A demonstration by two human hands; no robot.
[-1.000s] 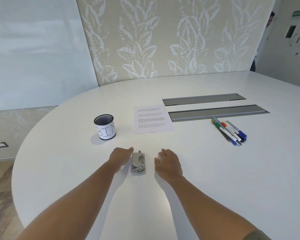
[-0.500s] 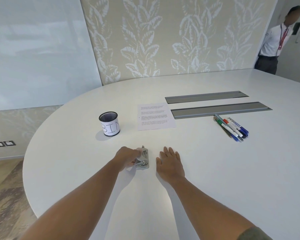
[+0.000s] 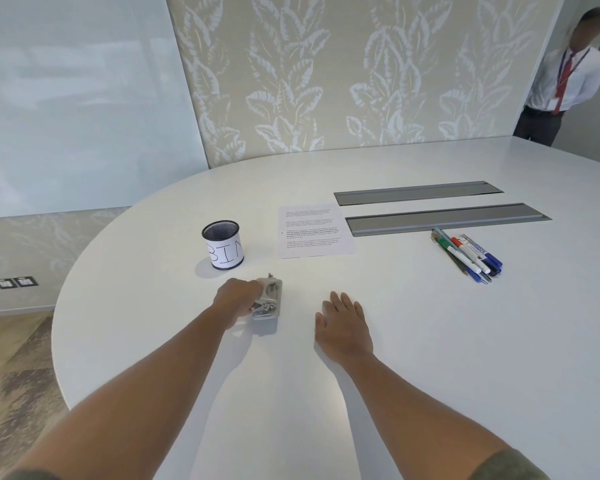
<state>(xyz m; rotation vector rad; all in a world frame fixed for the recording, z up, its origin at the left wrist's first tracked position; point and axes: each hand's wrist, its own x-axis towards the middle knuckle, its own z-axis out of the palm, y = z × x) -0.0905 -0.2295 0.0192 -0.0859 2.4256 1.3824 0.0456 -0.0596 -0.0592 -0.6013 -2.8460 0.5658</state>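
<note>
Evidently the step in hand is the pick-up of the small metal hole punch [image 3: 270,299], which sits on the white worktop [image 3: 430,341] near the person, just on the near side of the mesh cup labelled BIN [image 3: 224,249]. The left hand [image 3: 238,301] grips it from its left side, fingers curled round the body. The punch stands tipped on its edge; whether it touches the surface cannot be told. The right hand [image 3: 343,323] lies flat on the worktop a little to the right, its fingers [image 3: 342,301] straight and close together, holding nothing. A printed sheet [image 3: 314,230] lies farther off, and a bunch of pens [image 3: 468,252] is well to the right. The next move, I judge, calls for a firm lift with the left hand. The right hand probably comes across to steady or open the base, perhaps over the cup.
</note>
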